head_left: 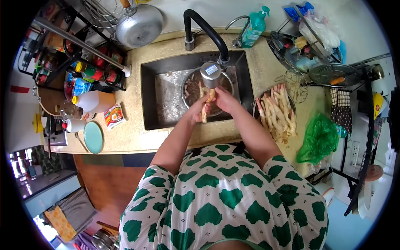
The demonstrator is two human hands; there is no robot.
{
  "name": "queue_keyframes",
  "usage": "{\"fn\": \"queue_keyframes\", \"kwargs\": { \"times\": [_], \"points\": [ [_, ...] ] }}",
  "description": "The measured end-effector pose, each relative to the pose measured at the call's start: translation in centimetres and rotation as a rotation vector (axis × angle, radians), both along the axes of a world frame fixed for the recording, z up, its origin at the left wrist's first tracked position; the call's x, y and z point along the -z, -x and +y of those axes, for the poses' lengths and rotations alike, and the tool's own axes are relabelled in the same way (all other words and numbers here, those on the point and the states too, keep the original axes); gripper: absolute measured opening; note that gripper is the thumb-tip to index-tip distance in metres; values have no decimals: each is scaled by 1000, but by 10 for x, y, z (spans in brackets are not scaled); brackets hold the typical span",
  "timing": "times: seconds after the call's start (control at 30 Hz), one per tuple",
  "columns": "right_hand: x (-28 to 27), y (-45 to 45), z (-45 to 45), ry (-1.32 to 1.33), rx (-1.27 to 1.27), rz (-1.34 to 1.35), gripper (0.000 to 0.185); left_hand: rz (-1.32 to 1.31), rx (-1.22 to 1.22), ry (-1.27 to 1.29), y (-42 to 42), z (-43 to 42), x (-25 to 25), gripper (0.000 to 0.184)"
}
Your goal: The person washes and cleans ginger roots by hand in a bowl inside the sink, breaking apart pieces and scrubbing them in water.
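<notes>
Over the dark sink (150, 100), my left hand (199, 109) is closed around a pale yellow chicken foot (204, 116), whose lower end sticks out below the fingers. My right hand (225, 101) has its fingers on the upper part of the same foot, close under the faucet head (210, 74). Beneath both hands a round metal basin (183, 92) sits in the sink with water and bits in it; the hands hide part of it. To the right of the sink, a bowl heaped with several chicken feet (275, 110) stands on the counter.
A green plastic bag (318, 139) lies at the right. Soap bottle (255, 28) and small tap (238, 41) stand behind the sink. On the left are a teal plate (93, 137), a noodle packet (113, 115) and a jug (94, 101). A rack (83, 43) reaches over the left counter.
</notes>
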State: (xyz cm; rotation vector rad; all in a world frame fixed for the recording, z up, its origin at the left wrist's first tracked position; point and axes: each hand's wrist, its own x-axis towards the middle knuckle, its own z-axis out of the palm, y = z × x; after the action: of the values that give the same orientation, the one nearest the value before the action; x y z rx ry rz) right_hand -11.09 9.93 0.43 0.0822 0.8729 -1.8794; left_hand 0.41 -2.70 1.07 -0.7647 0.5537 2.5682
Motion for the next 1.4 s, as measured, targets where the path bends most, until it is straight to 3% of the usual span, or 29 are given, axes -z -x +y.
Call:
{"fn": "queue_keyframes", "kwargs": {
  "times": [0.07, 0.17, 0.23, 0.33, 0.4, 0.47, 0.6, 0.7, 0.73, 0.8, 0.87, 0.9, 1.0, 1.07, 1.1, 1.2, 1.23, 1.3, 1.37, 1.4],
  "points": [
    [-14, 5, 4, -60, -1, 56, 19, -71, 57, -46, 1, -1, 5, 41],
    [-13, 10, 8, -269, 35, 165, 23, -23, -16, 285, 5, 14, -15, 45],
    [-10, 11, 6, -498, 81, 263, 25, -25, -131, 369, 7, 21, -15, 37],
    [-6, 8, 1, -324, 65, 282, 33, 22, -281, 524, 9, 24, -1, 25],
    [-6, 8, 2, -221, -10, 382, 37, 36, -250, 599, 11, 21, -3, 24],
    [-5, 8, 4, -234, 96, 289, 31, 65, -250, 624, 13, 22, -12, 23],
    [7, 9, 2, -229, 258, 226, 18, 55, -472, 498, 23, 40, -10, 23],
    [-8, -3, -8, -457, 364, 206, 18, 56, -529, 625, 28, 53, -8, 20],
    [-36, -17, -17, -481, 372, 345, 22, -135, -688, 670, 34, 63, -19, 19],
    [-27, -19, -16, -459, 278, 412, 21, -159, -643, 718, 35, 52, 0, 21],
    [-22, -29, -14, -352, 207, 474, 39, -191, -589, 791, 40, 35, 4, 20],
    [-16, -34, -12, -347, 162, 510, 45, -236, -555, 669, 45, 25, 2, 19],
    [1, -33, -15, -466, 228, 479, 31, -187, -510, 780, 38, 37, -8, 18],
    [8, -15, -25, -596, 234, 404, 35, -165, -365, 960, 30, 54, -35, 20],
    [6, -8, -26, -631, 174, 335, 36, -106, -371, 995, 30, 59, -21, 18],
    [-43, -1, -19, -813, 1, 170, 38, -62, -215, 597, 22, 42, -19, 16],
    [-31, 3, -18, -767, 4, 193, 36, 13, -111, 619, 21, 33, -13, 23],
    [11, 13, -20, -675, 12, 235, 32, -108, -140, 679, 13, 24, -13, 37],
    [16, 13, -19, -429, 8, 39, 24, -45, -186, 626, 4, 11, -2, 46],
    [-5, 8, -19, -372, 15, 14, 22, -79, -250, 594, 1, 9, -5, 30]
  ]
}}
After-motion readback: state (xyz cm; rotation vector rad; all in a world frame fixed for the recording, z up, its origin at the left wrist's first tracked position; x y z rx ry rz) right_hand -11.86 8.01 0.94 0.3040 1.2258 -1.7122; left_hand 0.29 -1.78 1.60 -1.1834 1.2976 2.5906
